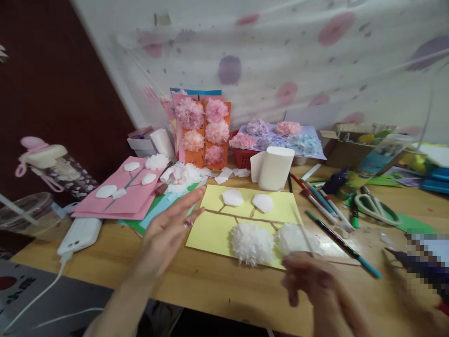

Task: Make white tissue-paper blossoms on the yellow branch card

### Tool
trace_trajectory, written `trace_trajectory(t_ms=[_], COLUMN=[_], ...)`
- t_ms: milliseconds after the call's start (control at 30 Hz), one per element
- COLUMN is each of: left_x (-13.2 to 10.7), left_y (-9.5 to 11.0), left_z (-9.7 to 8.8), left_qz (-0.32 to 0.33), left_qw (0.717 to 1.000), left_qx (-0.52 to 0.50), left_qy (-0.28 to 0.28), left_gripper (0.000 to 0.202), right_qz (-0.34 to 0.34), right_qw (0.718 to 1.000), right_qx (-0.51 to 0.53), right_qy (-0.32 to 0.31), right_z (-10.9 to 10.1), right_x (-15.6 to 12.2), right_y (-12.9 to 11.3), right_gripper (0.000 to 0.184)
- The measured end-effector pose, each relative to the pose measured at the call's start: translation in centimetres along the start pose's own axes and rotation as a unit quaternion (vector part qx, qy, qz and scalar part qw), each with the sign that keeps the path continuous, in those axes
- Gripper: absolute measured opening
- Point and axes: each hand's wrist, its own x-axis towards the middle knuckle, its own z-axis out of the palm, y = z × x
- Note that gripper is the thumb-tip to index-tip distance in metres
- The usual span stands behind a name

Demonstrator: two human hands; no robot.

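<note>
A yellow card (pixel 210 229) lies on the table with brown branches drawn across it. Two flat white paper pieces, one left (pixel 233 197) and one right (pixel 263 203), sit on its upper half. Along its lower edge are a fluffy white paper flower (pixel 251 243) and a second white tissue puff (pixel 293 238). My left hand (pixel 175 222) hovers by the card's left edge, fingers stretched out and holding nothing. Below the second puff, my right hand (pixel 315 278) is closed in a pinch on a thin pale stick (pixel 306 234), blurred and pointing up.
A folded pink card (pixel 122 187), white power bank (pixel 80 235) and bottle (pixel 61 168) are left. Behind stand a white paper roll (pixel 277 168) and orange flower cards (pixel 205 159). Right are markers (pixel 342 243), scissors (pixel 377 208) and a dark, partly blurred glue-gun-like tool (pixel 403 260).
</note>
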Motion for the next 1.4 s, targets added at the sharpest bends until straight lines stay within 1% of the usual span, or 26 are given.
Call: trace_trajectory(t_ms=[33,100,167,233,367,500,633,733,833,933,1000,1100,1233,1300,1400], left_x=[-1.2,-3.2,-4.5,-5.1,-5.4,-5.6,-5.9,-6.1,-6.2,-6.3,-6.3,-6.4,-6.4,-6.4,-6.4], left_y=[0.5,1.2,1.6,1.8,1.4,1.0,1.0,0.9,0.6,0.5,0.5,0.5,0.2,-0.1,-0.3], left_z=[1.2,2.9,3.8,4.0,3.6,3.3,3.3,3.2,2.7,2.2,1.9,1.7,1.8,1.8,1.7], left_qz=[0.019,0.063,0.088,0.099,0.121,0.143,0.160,0.149,0.122,0.098,0.102,0.139,0.211,0.239,0.238], left_qw=[0.999,0.995,0.988,0.981,0.971,0.963,0.962,0.970,0.982,0.988,0.987,0.977,0.945,0.931,0.931], left_qx=[0.021,0.074,0.120,0.150,0.188,0.213,0.209,0.181,0.129,0.093,0.099,0.154,0.249,0.275,0.277], left_qy=[-0.015,-0.032,-0.050,-0.067,-0.084,-0.081,-0.072,-0.069,-0.069,-0.074,-0.068,-0.048,-0.030,-0.024,-0.027], left_gripper=[0.049,0.051,0.056,0.061,0.065,0.068,0.068,0.067,0.068,0.070,0.071,0.072,0.071,0.071,0.071], right_qz=[0.009,0.005,0.000,-0.002,0.003,-0.005,-0.023,-0.032,-0.049,-0.034,-0.017,-0.001,0.009,0.003,0.003], right_qw=[0.999,0.996,0.993,0.990,0.986,0.984,0.981,0.983,0.984,0.986,0.985,0.983,0.982,0.981,0.981], right_qx=[-0.030,-0.043,-0.028,-0.013,-0.006,-0.005,-0.024,-0.032,-0.033,-0.023,-0.008,0.013,0.002,-0.008,-0.016], right_qy=[-0.016,-0.074,-0.116,-0.143,-0.168,-0.179,-0.189,-0.180,-0.166,-0.164,-0.171,-0.182,-0.189,-0.196,-0.193], right_z=[1.3,3.7,5.2,5.8,6.0,6.2,6.8,7.4,8.0,8.4,8.6,8.7,8.7,8.7,8.9], right_x=[-0.2,-0.5,-0.7,-0.8,-0.9,-0.9,-1.0,-1.1,-1.2,-1.3,-1.5,-1.8,-2.0,-2.0,-1.9], right_y=[-1.4,-3.4,-4.5,-4.7,-4.5,-4.3,-4.0,-3.8,-3.9,-4.0,-4.2,-4.5,-4.6,-4.5,-4.4], right_gripper=[0.028,0.023,0.021,0.021,0.023,0.019,0.019,0.020,0.019,0.018,0.019,0.020,0.020,0.021,0.022])
